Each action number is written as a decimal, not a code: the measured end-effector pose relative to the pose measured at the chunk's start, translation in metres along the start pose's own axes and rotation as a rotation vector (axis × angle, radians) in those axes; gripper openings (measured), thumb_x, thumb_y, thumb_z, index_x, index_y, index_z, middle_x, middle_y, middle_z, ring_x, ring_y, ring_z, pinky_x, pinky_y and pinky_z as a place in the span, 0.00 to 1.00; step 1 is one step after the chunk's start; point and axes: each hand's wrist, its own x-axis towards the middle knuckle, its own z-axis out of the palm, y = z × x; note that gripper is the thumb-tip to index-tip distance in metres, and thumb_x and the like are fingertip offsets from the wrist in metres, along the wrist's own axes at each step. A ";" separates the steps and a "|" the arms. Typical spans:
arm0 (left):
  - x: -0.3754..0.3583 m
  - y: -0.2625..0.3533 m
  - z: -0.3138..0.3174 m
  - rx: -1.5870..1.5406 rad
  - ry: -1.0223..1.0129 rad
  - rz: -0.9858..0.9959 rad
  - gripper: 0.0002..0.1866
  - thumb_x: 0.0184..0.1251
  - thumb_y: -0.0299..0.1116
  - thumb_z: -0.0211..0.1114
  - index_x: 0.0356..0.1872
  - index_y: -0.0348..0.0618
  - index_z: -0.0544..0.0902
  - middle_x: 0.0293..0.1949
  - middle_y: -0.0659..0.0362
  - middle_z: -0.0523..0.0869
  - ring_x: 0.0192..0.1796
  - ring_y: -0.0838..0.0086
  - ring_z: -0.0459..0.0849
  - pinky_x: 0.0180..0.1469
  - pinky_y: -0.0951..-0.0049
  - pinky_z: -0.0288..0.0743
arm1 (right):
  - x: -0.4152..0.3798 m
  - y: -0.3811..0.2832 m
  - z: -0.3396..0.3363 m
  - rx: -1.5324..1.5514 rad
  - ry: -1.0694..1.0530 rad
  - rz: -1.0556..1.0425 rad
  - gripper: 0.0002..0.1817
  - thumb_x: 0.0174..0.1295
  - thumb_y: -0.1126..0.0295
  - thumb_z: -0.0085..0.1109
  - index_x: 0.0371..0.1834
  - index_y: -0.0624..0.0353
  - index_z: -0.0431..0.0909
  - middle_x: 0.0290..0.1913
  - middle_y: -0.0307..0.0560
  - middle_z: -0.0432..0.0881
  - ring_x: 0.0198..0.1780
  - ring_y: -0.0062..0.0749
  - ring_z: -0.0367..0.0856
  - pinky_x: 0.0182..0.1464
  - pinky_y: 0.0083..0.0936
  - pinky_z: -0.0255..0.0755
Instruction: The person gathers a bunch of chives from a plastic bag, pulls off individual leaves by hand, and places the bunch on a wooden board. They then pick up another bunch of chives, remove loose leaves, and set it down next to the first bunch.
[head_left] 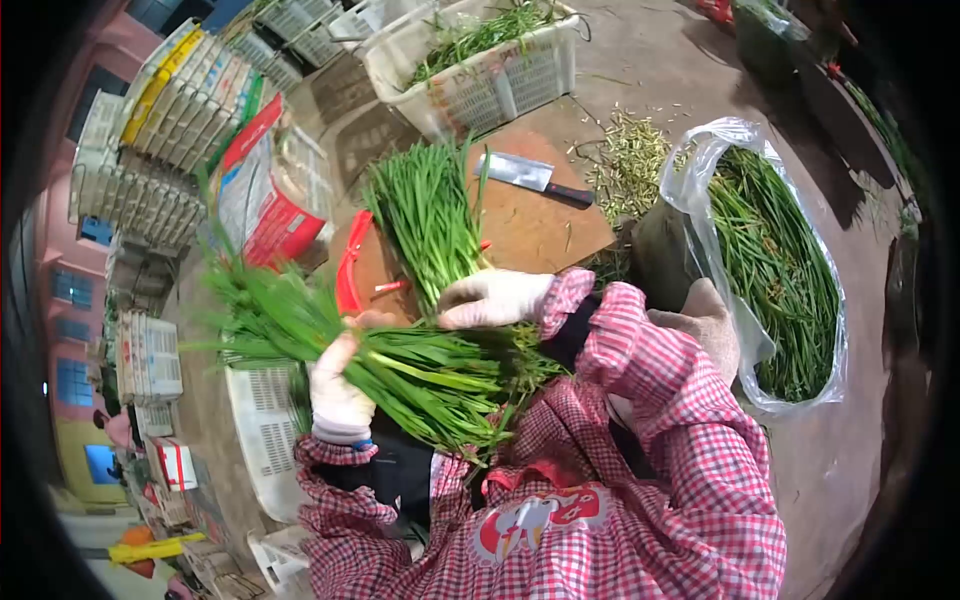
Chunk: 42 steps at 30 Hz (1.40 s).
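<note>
My left hand (pixel 340 392), in a white glove, is wrapped around a large bunch of garlic chives (pixel 425 362) held across my lap. The leaf tips fan out to the left; the other end is loose and ragged. My right hand (pixel 495 299), also gloved, has its fingers curled together at the upper edge of this bunch, touching the stems; the fingertips are partly hidden. Just beyond lies another pile of garlic chives (pixel 420 205) on a brown cutting board (pixel 555 235). A cleaver (pixel 518 172) with a dark handle rests on the board. Red tie strips (pixel 350 268) lie left of the pile.
A clear plastic bag (pixel 700 190) of greens stands at the right, near my right knee. Trimmed stem ends (pixel 630 155) litter the floor behind the board. A white crate (pixel 520 85) of greens stands ahead. Stacked crates (pixel 185 100) and a red-and-white sack (pixel 285 215) are at the left.
</note>
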 end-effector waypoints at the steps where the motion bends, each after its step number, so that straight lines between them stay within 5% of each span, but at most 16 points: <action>1: -0.013 -0.001 -0.012 -0.051 0.016 0.079 0.17 0.67 0.38 0.57 0.48 0.34 0.77 0.48 0.47 0.82 0.52 0.59 0.80 0.58 0.56 0.72 | -0.008 0.030 0.006 0.086 0.133 -0.031 0.29 0.61 0.50 0.59 0.56 0.63 0.74 0.48 0.52 0.82 0.50 0.33 0.80 0.55 0.30 0.70; 4: -0.040 -0.001 -0.054 -0.236 0.204 0.188 0.18 0.70 0.44 0.51 0.45 0.40 0.79 0.47 0.47 0.82 0.51 0.55 0.79 0.58 0.50 0.71 | -0.055 0.058 0.016 0.163 0.424 0.094 0.26 0.59 0.59 0.64 0.58 0.60 0.72 0.46 0.51 0.83 0.46 0.31 0.81 0.52 0.28 0.73; 6: -0.056 0.003 -0.066 -0.178 0.127 0.249 0.15 0.71 0.41 0.52 0.44 0.39 0.77 0.47 0.52 0.82 0.51 0.56 0.79 0.57 0.52 0.72 | -0.083 0.054 0.035 -0.097 0.469 -0.003 0.29 0.56 0.61 0.64 0.61 0.57 0.70 0.40 0.54 0.83 0.41 0.37 0.83 0.45 0.30 0.76; 8: -0.061 -0.002 -0.090 -0.320 0.351 0.333 0.13 0.71 0.43 0.51 0.35 0.44 0.75 0.47 0.54 0.82 0.53 0.54 0.79 0.58 0.46 0.72 | -0.099 0.042 0.065 -0.354 0.420 0.113 0.29 0.54 0.59 0.64 0.61 0.49 0.69 0.33 0.53 0.82 0.33 0.45 0.83 0.38 0.34 0.76; 17: -0.078 -0.008 -0.112 -0.376 0.378 0.324 0.15 0.71 0.47 0.53 0.38 0.45 0.75 0.48 0.54 0.82 0.53 0.54 0.79 0.57 0.45 0.72 | -0.053 -0.031 0.129 -0.763 0.368 -0.102 0.42 0.52 0.52 0.63 0.68 0.50 0.55 0.17 0.45 0.74 0.18 0.43 0.76 0.20 0.39 0.67; 18: -0.078 -0.008 -0.113 -0.377 0.372 0.323 0.15 0.71 0.47 0.53 0.38 0.45 0.75 0.48 0.54 0.82 0.53 0.54 0.79 0.57 0.45 0.72 | -0.043 -0.024 0.136 -0.649 0.508 -0.275 0.35 0.48 0.54 0.65 0.61 0.49 0.65 0.17 0.45 0.75 0.18 0.43 0.76 0.19 0.41 0.67; 21: -0.078 -0.008 -0.121 -0.434 0.397 0.281 0.15 0.71 0.47 0.53 0.38 0.45 0.76 0.49 0.53 0.82 0.52 0.53 0.79 0.57 0.43 0.72 | -0.025 -0.030 0.143 -0.737 0.489 -0.378 0.13 0.52 0.61 0.62 0.39 0.48 0.71 0.16 0.42 0.73 0.16 0.43 0.75 0.17 0.39 0.64; 24: -0.073 -0.009 -0.145 -0.437 0.166 0.372 0.19 0.70 0.51 0.50 0.46 0.46 0.73 0.52 0.54 0.79 0.58 0.52 0.75 0.60 0.41 0.67 | -0.036 -0.031 0.138 -0.494 0.460 -0.485 0.09 0.55 0.61 0.58 0.37 0.48 0.73 0.17 0.46 0.74 0.20 0.45 0.77 0.20 0.41 0.68; 26: -0.072 -0.007 -0.147 -0.469 0.197 0.422 0.19 0.69 0.52 0.52 0.46 0.46 0.73 0.52 0.55 0.79 0.58 0.53 0.75 0.60 0.42 0.68 | -0.048 -0.026 0.126 -0.313 0.325 -0.530 0.11 0.58 0.65 0.57 0.43 0.50 0.75 0.23 0.50 0.78 0.25 0.50 0.78 0.28 0.40 0.73; 29: -0.070 -0.005 -0.163 -0.351 0.084 0.561 0.17 0.68 0.48 0.57 0.43 0.45 0.78 0.50 0.57 0.80 0.59 0.56 0.74 0.63 0.42 0.65 | -0.069 0.003 0.110 -0.122 0.088 -0.400 0.14 0.59 0.68 0.57 0.48 0.52 0.75 0.29 0.53 0.80 0.30 0.53 0.80 0.31 0.39 0.73; 32: -0.069 0.003 -0.186 -0.325 0.159 0.601 0.15 0.68 0.48 0.56 0.40 0.46 0.76 0.44 0.60 0.79 0.55 0.60 0.74 0.62 0.43 0.66 | -0.097 0.033 0.084 0.012 0.033 -0.273 0.17 0.64 0.59 0.58 0.48 0.61 0.76 0.34 0.51 0.83 0.36 0.38 0.82 0.38 0.29 0.75; 33: -0.071 0.009 -0.154 -0.078 0.168 0.676 0.25 0.68 0.58 0.50 0.41 0.43 0.74 0.40 0.56 0.80 0.43 0.67 0.79 0.53 0.58 0.74 | -0.108 0.039 0.078 0.134 0.078 -0.161 0.20 0.64 0.56 0.58 0.47 0.62 0.76 0.34 0.48 0.83 0.36 0.34 0.81 0.38 0.28 0.74; 36: -0.071 0.012 -0.173 -0.152 0.145 0.748 0.23 0.70 0.56 0.49 0.41 0.43 0.75 0.40 0.57 0.79 0.42 0.68 0.78 0.52 0.59 0.74 | -0.136 0.043 0.057 0.430 0.228 -0.005 0.19 0.63 0.55 0.59 0.43 0.62 0.78 0.33 0.40 0.82 0.37 0.24 0.79 0.40 0.26 0.74; 40: -0.087 0.027 -0.158 -0.147 0.270 0.713 0.20 0.70 0.54 0.51 0.39 0.46 0.75 0.41 0.58 0.78 0.46 0.68 0.77 0.54 0.58 0.73 | -0.155 0.059 0.039 -0.315 0.316 0.086 0.12 0.60 0.63 0.62 0.41 0.59 0.78 0.29 0.46 0.82 0.31 0.33 0.81 0.35 0.28 0.74; 41: -0.085 0.025 -0.173 -0.251 0.302 0.769 0.20 0.69 0.54 0.52 0.39 0.47 0.76 0.42 0.58 0.78 0.47 0.68 0.77 0.54 0.56 0.73 | -0.152 0.108 0.044 -0.503 0.169 0.137 0.13 0.58 0.62 0.61 0.43 0.54 0.81 0.30 0.49 0.83 0.30 0.45 0.82 0.34 0.33 0.75; 42: -0.086 0.027 -0.173 -0.247 0.302 0.771 0.20 0.69 0.54 0.52 0.39 0.47 0.76 0.42 0.58 0.78 0.47 0.68 0.77 0.54 0.56 0.73 | -0.148 0.048 0.037 -0.603 0.033 0.226 0.21 0.54 0.60 0.62 0.52 0.51 0.77 0.27 0.50 0.82 0.29 0.51 0.81 0.32 0.38 0.74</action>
